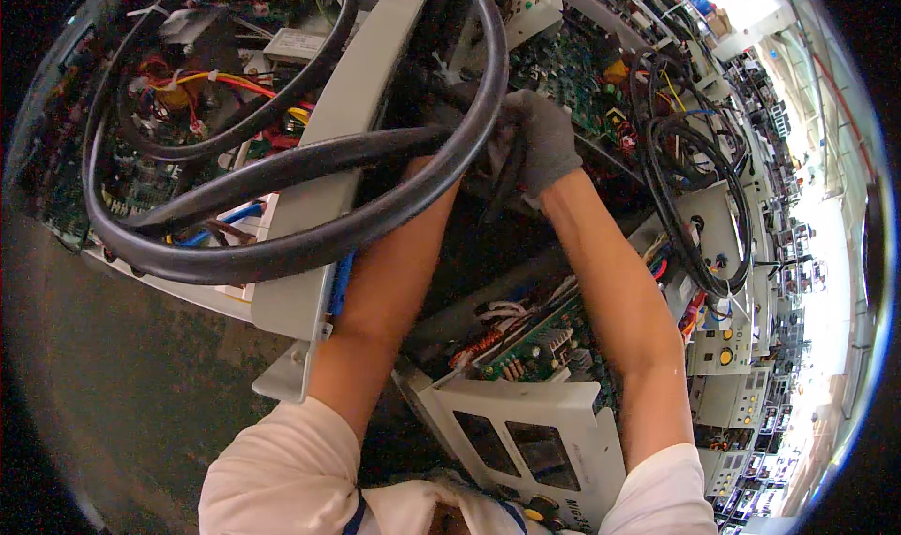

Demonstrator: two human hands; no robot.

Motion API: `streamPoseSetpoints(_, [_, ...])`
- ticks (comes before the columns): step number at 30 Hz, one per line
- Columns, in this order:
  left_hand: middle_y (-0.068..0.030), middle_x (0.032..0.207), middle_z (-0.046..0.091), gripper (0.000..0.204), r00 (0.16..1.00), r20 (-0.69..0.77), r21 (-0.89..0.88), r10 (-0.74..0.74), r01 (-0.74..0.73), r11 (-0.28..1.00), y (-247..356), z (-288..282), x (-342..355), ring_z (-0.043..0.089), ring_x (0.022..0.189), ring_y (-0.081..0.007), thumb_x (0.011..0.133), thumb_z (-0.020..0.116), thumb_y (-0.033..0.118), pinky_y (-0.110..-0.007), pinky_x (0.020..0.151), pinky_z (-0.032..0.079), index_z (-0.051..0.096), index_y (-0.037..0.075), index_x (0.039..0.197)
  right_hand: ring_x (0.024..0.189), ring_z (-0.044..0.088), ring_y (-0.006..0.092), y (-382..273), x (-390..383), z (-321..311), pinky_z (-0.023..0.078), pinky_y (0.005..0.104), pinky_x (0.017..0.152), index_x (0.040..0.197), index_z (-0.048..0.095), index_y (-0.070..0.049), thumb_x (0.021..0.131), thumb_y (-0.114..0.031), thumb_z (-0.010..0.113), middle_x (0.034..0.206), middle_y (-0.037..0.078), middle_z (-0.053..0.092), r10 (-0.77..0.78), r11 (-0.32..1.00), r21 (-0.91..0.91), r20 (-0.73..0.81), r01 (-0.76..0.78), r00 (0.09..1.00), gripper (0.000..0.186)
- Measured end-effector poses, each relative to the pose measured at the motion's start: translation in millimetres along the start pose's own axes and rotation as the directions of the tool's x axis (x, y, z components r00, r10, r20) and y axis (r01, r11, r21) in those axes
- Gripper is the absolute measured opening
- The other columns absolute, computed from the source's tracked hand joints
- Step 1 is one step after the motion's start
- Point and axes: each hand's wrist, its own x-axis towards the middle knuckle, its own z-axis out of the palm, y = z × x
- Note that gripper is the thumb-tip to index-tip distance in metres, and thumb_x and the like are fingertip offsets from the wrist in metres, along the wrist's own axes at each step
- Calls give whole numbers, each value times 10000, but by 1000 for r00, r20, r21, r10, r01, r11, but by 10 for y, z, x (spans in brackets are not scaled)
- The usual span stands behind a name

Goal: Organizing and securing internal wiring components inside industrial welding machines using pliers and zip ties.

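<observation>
Reaching past a black cable (272, 261) looped over a grey panel (352, 80), the right hand (544, 141) curls, hold unclear; the left hand's grip is hidden. Wiring (225, 77) looks fitted, circuit boards (537, 355) uncovered.

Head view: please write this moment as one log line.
right hand: gloved, beside thick black cable; left forearm: partly behind cable; left grip: unclear

My right glove (546, 143): one, grey, short-cuffed, ending at the wrist. My shirt (405, 507): one, off-white; sleeves (282, 465) short, ending above the elbows; narrow bands (355, 514), dark blue, two.
</observation>
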Motion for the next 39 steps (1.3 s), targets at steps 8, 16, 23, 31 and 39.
streamPoseSetpoints(8, [-116,1057,580,425,999,16,45,27,-28,999,-43,104,47,573,854,-249,896,516,311,-355,784,464,515,33,1218,612,567,235,-4,131,-217,457,349,536,826,606,-30,795,-163,528,718,101,604,2,988,-154,-14,-4,1000,157])
streamPoseSetpoints(16, [-121,1063,578,432,994,77,125,81,-90,988,-230,284,-89,572,855,-252,908,503,325,-357,786,459,514,30,1223,618,507,170,-379,-21,-249,418,328,511,812,594,-48,706,-215,701,719,57,569,-396,914,-189,-207,360,895,225])
streamPoseSetpoints(23, [-100,1000,601,426,992,128,493,9,-71,867,73,555,-669,571,806,-235,882,516,230,-357,724,470,492,47,1265,688,473,135,-377,36,-206,382,295,635,828,573,-50,679,-223,741,754,0,501,-665,747,-267,-312,609,679,284])
streamPoseSetpoints(31, [-194,1150,527,442,970,-155,607,-189,244,756,-7,458,-709,552,992,-289,864,523,239,-366,848,434,490,-11,1227,683,529,205,-370,-195,-154,436,338,614,881,622,-54,712,-262,696,764,59,552,-188,982,-4,-193,191,963,278])
streamPoseSetpoints(39, [-45,786,549,266,919,-266,-455,-292,147,878,143,606,-726,505,664,-165,889,558,379,-306,593,424,578,131,984,823,616,308,-747,-130,-375,484,418,759,1004,598,-10,733,-309,648,992,174,628,-497,433,-884,-71,177,865,406])
